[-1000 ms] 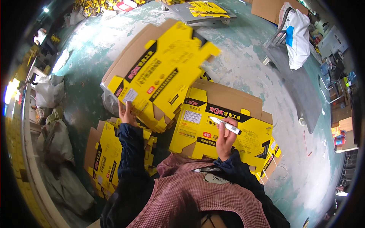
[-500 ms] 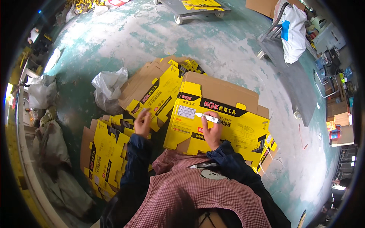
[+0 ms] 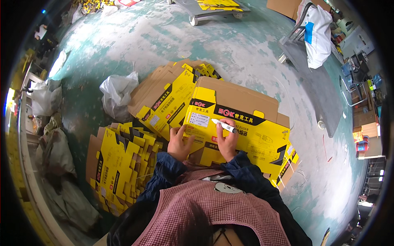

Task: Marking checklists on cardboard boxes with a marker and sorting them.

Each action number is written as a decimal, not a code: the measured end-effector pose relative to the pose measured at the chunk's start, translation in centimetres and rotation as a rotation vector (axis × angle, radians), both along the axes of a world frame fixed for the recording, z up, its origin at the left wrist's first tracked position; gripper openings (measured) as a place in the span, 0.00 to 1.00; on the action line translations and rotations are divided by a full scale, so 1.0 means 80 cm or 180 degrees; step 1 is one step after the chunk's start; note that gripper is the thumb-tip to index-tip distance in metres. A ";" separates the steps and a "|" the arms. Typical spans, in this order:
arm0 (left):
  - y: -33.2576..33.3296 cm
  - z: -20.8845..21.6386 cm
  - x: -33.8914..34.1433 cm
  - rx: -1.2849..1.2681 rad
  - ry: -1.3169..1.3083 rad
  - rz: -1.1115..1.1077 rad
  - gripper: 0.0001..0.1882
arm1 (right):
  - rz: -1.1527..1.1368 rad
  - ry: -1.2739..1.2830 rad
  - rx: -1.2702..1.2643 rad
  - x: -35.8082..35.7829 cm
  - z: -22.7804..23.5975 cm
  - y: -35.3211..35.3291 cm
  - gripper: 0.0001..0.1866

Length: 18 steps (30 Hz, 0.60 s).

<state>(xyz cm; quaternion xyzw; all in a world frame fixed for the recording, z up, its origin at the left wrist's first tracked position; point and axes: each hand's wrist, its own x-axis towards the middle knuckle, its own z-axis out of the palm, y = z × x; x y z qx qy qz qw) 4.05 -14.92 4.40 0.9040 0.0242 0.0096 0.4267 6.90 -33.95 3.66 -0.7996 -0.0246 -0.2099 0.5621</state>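
In front of me lies a flat yellow and brown carton (image 3: 258,145), printed in black and red, on top of other flat cartons. A small white label (image 3: 198,119) is on its left panel. My right hand (image 3: 227,141) grips a white marker pen (image 3: 225,125) over the carton, its tip pointing left, close to the label. My left hand (image 3: 179,144) rests at the carton's left edge below the label, thumb and fingers apart, touching the board.
More flat cartons lie fanned out in a pile (image 3: 164,96) behind and another pile (image 3: 115,164) at the left. A clear plastic bag (image 3: 118,93) sits beside them. Farther off stand a wheeled cart (image 3: 213,15) and a grey trolley (image 3: 314,86) with a white sack (image 3: 318,37).
My left hand has moved right from above the left piles onto the carton's left edge. My right hand and the marker pen have stayed nearly in place.
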 end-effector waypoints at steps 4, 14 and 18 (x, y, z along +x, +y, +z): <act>0.013 -0.013 0.007 -0.0220 -0.0273 -0.0066 0.23 | 0.0000 -0.0085 -0.0048 -0.003 0.003 -0.006 0.07; 0.024 0.017 0.010 -0.2814 0.0936 -0.0306 0.18 | 0.0223 -0.0126 0.0551 -0.045 0.047 -0.014 0.09; 0.043 0.033 0.022 -0.3305 -0.0002 0.0330 0.14 | 0.0354 -0.0220 0.0764 -0.050 0.078 -0.021 0.11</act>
